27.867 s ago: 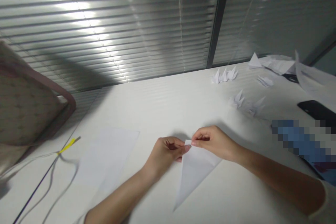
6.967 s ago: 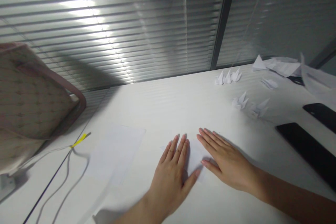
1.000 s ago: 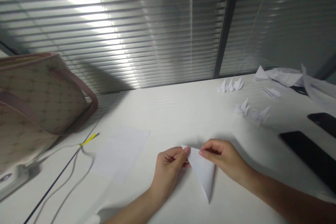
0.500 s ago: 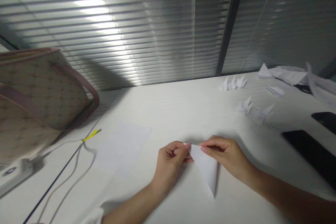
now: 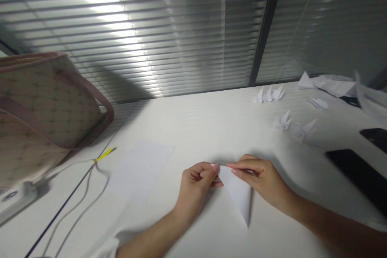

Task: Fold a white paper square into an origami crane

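Observation:
Between my hands is a white sheet of paper (image 5: pixel 237 191), folded into a triangle with its long point hanging toward me. My left hand (image 5: pixel 198 185) pinches its upper left corner between thumb and fingers. At the top edge, a little to the right, the thumb and fingertips of my right hand (image 5: pixel 256 171) also grip the paper. A flat white sheet (image 5: pixel 140 169) lies on the table to the left of my left hand. Beyond my right hand stand folded paper cranes (image 5: pixel 282 121), with several more small ones (image 5: pixel 269 94) in a row farther back.
A patterned handbag (image 5: pixel 45 109) stands at the left, near a white power strip (image 5: pixel 18 201) and grey cables tied with a yellow tie (image 5: pixel 103 155). At the right lie a black phone (image 5: pixel 359 177), another dark device (image 5: pixel 376 137) and loose papers (image 5: pixel 332 84). Window blinds (image 5: pixel 181 40) border the table's back.
My right fingertips have shifted very slightly left along the paper's top edge. Both hands keep their hold, and the paper stays nearly in place.

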Tool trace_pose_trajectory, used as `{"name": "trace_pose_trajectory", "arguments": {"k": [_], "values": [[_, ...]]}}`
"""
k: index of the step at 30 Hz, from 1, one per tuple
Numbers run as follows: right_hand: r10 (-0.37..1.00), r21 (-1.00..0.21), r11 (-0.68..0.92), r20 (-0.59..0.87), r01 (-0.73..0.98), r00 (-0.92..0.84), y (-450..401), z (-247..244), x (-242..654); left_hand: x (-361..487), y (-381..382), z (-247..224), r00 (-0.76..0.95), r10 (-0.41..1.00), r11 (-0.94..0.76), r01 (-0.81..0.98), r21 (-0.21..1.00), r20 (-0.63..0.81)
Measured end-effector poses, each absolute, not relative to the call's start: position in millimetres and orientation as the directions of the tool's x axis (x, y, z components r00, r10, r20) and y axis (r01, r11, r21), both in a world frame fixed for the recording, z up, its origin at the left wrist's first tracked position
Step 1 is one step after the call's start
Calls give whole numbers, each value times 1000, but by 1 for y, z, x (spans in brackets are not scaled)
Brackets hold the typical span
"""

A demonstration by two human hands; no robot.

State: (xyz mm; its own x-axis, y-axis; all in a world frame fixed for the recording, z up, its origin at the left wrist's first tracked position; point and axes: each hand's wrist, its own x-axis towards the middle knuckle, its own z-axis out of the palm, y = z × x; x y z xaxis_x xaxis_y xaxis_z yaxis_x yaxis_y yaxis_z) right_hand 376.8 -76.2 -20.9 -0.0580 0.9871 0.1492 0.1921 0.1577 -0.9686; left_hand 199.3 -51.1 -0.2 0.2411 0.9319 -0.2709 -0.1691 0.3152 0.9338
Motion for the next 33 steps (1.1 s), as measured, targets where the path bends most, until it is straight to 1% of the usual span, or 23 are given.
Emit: {"name": "trace_pose_trajectory", "arguments": {"k": [9,15,23,26,30,33], "values": [[980,-953,196,183,231,-75,-76,-21,379,199,-52,0,246,932,311,-161,937,-267],[984,-958,168,149,231,-97,-74,-20,380,198,-51,0,241,935,300,-152,942,-260],[999,-994,-12,-17,110,-49,-71,-15,381,195,-45,1,202,957,240,-152,959,-207],[996,-996,-84,-84,22,-12,-70,-13,380,191,-43,1,188,965,213,-148,966,-184],[997,-991,-72,-76,-112,29,-69,-11,380,185,-41,5,170,977,149,-136,980,-125],[997,-994,-71,-69,-87,-20,-70,-9,381,180,-40,9,165,984,90,-123,988,-69]]}}
